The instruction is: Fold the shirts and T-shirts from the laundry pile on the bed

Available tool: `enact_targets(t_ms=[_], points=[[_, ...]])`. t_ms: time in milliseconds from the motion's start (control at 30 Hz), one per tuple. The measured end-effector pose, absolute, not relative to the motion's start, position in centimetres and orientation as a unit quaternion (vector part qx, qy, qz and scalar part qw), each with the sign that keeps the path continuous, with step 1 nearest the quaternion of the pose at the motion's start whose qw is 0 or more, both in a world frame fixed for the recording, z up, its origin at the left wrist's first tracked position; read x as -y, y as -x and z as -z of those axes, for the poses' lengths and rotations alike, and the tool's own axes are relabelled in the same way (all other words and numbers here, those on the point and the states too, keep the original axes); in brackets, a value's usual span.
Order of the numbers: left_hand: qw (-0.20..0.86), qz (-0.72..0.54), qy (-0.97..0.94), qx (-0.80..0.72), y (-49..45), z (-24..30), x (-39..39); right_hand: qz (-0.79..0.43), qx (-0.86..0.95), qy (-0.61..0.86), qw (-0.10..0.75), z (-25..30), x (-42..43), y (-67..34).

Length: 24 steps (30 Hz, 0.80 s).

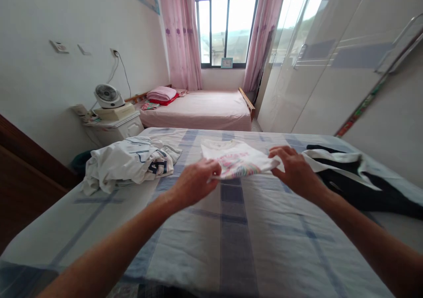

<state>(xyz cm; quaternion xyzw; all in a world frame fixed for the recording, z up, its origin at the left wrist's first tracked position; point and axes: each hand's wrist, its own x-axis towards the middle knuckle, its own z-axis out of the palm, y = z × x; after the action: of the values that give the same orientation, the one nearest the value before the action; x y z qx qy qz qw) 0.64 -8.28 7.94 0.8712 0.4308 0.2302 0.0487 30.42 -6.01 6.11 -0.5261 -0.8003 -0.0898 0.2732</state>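
Observation:
A white T-shirt (234, 157) with a colourful print and pink lettering is stretched between my hands, partly folded, over the bed. My left hand (198, 177) pinches its near left corner, the fingers closed on the cloth. On the other side, my right hand (291, 168) grips the right edge of the shirt between thumb and fingers. To the left lies a heap of white clothes (119, 161) with dark stripes and lettering. Black-and-white clothing (353, 174) is spread beyond my right forearm.
The bed (198, 245) has a blue-and-white checked sheet. Behind it stands a second bed (214, 106) with pink bedding, below the window. A fan (108, 94) sits on a box on the white cabinet (120, 126) at left. Glossy wardrobe doors (317, 73) line the right side.

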Motion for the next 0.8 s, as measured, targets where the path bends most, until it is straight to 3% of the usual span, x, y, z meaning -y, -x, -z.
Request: enact_targets(t_ms=[100, 233, 367, 433, 667, 800], points=[[0.029, -0.132, -0.909, -0.395, -1.7, -3.1, 10.7, -0.011, 0.746, 0.615, 0.256, -0.8, 8.6, -32.0], [-0.015, -0.115, -0.929, -0.352, -4.1, -0.7, 11.8, -0.237, 0.641, 0.678, 0.271, 0.9, 11.2, -31.8], [-0.085, -0.115, -0.923, -0.356, -6.5, 0.2, 10.9, -0.566, 0.437, 0.601, 0.357, -0.3, 13.1, -29.3], [-0.104, -0.102, -0.915, -0.376, -7.2, 0.5, 10.1, -0.660, 0.335, 0.538, 0.402, -0.8, 13.8, -27.9], [-0.071, -0.145, -0.888, -0.431, -6.6, -0.4, 8.3, -0.747, 0.185, 0.425, 0.478, -0.8, 12.3, -23.6], [-0.109, -0.208, -0.893, -0.383, -6.0, 0.1, 7.9, -0.748, 0.162, 0.355, 0.537, 0.4, 9.8, -20.4]])
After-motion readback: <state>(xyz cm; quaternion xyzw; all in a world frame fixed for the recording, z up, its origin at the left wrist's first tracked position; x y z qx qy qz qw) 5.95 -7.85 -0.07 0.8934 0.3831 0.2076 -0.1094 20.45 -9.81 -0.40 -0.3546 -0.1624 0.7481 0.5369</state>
